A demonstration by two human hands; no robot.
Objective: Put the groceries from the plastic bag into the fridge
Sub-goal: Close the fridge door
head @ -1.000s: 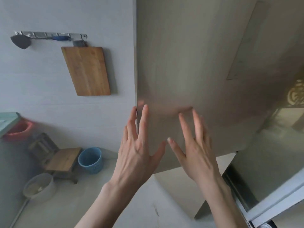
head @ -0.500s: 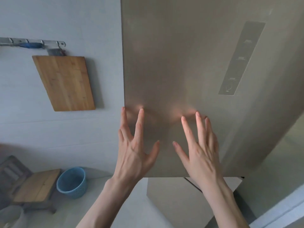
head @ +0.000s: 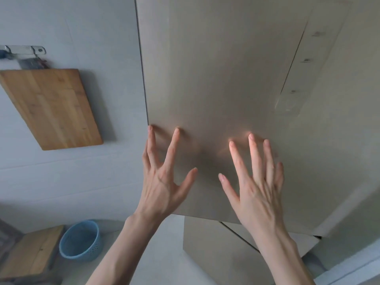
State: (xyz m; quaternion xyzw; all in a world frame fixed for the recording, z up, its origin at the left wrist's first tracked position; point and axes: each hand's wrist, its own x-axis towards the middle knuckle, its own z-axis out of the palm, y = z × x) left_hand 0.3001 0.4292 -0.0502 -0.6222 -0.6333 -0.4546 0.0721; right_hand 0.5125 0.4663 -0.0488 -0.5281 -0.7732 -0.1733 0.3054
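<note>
step: closing fridge door [head: 216, 79] | left hand [head: 162, 182] + right hand [head: 255, 190] fingers spread flat, pressing centre frame, holding nothing | next: likely push flush until seal seats

A blue basket [head: 79, 241] stands on the grey countertop [head: 144, 254].

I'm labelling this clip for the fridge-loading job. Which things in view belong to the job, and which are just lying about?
Part of the job:
fridge door
left hand, fingers spread on the door
right hand, fingers spread on the door

Just lying about:
wooden cutting board on the wall
blue basket
wall rail
</note>
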